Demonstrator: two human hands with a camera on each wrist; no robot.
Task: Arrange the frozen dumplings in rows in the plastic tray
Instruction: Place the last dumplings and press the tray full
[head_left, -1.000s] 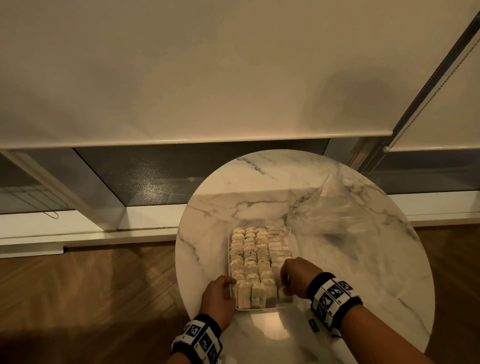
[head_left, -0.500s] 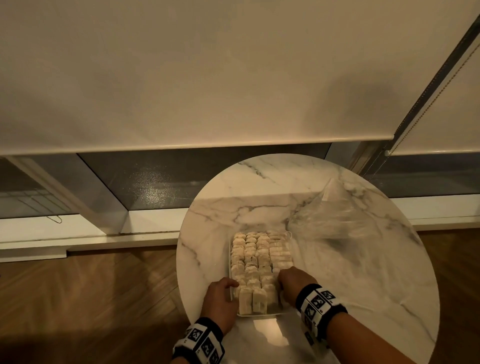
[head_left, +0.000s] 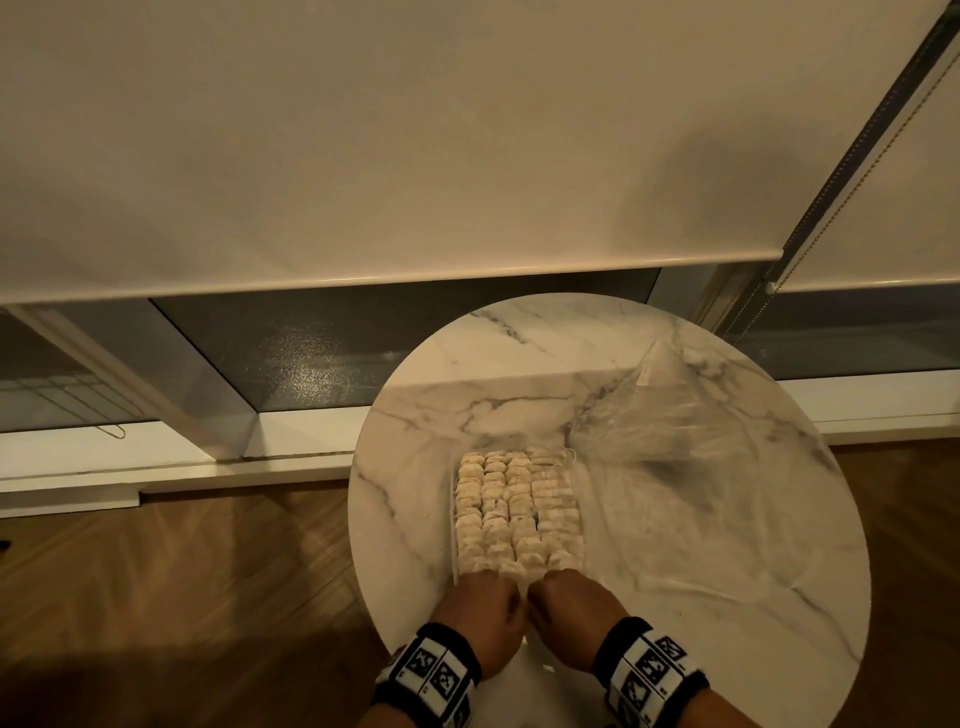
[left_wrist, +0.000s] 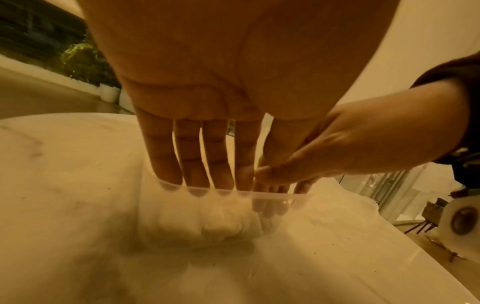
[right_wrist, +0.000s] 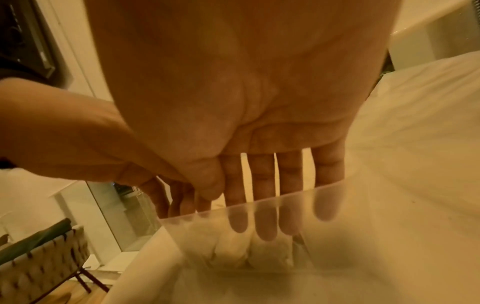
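The clear plastic tray (head_left: 453, 519) sits on the round marble table (head_left: 415, 519), filled with rows of pale frozen dumplings (head_left: 517, 512). My left hand (head_left: 485, 605) and right hand (head_left: 566, 603) lie side by side at the tray's near end. In the left wrist view the straight fingers (left_wrist: 194, 172) reach over the tray rim (left_wrist: 272, 196) and down against the nearest dumplings (left_wrist: 207, 224). The right wrist view shows the right fingers (right_wrist: 265, 205) likewise dipped behind the clear tray wall (right_wrist: 350, 205), touching dumplings (right_wrist: 246, 251). The hands hide the nearest row from the head view.
A crumpled clear plastic bag (head_left: 685, 467) lies on the table to the right of the tray. Wooden floor (head_left: 182, 597) lies left of the table, with a window and a lowered blind (head_left: 415, 156) beyond. The table edge is just under my wrists.
Both hands moved from the tray's near corners to the middle of its near end. They now sit together with fingers inside the tray, covering the standing front dumplings.
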